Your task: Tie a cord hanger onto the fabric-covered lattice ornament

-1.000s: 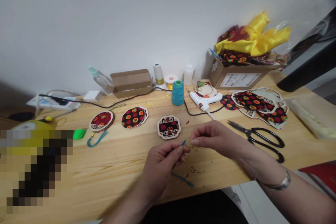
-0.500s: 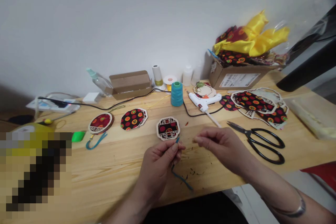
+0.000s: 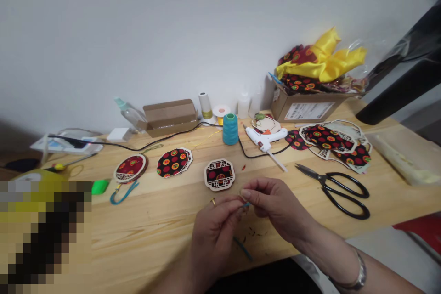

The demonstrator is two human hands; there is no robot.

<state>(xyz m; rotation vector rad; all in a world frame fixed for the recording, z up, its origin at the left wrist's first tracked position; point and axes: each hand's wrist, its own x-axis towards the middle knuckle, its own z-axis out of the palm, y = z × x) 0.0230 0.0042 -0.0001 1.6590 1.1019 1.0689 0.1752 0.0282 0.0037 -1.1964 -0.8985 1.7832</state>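
From my remote seat, I could read no text: the white label (image 3: 309,111) on the cardboard box (image 3: 281,110), behind the glue gun (image 3: 265,139), was too blurred.

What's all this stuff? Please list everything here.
Cord: 1, blue, lower centre
Framed piece: 1, dark, centre
Octagonal piece: 1, dark, centre left
Round piece: 1, red, left
Patterned pieces: several, dark, right
Scissors: 1, black, right
Glue gun: 1, white, centre right
Thread cone: 1, teal, centre
Spools: 2, white, back
Bottles: 2, whitish, back
Spray bottle: 1, clear, back left
Open box: 1, brown, back
Carton: 1, brown, back right
Cloth: 1, yellow, atop carton
Power strip: 1, white, far left
Green object: 1, green, left
Packet: 1, pale, far right
Table: 1, light wood, underneath
Bracelet: 1, silver, right wrist
Left hand: 1, pinching cord
Right hand: 1, beside left
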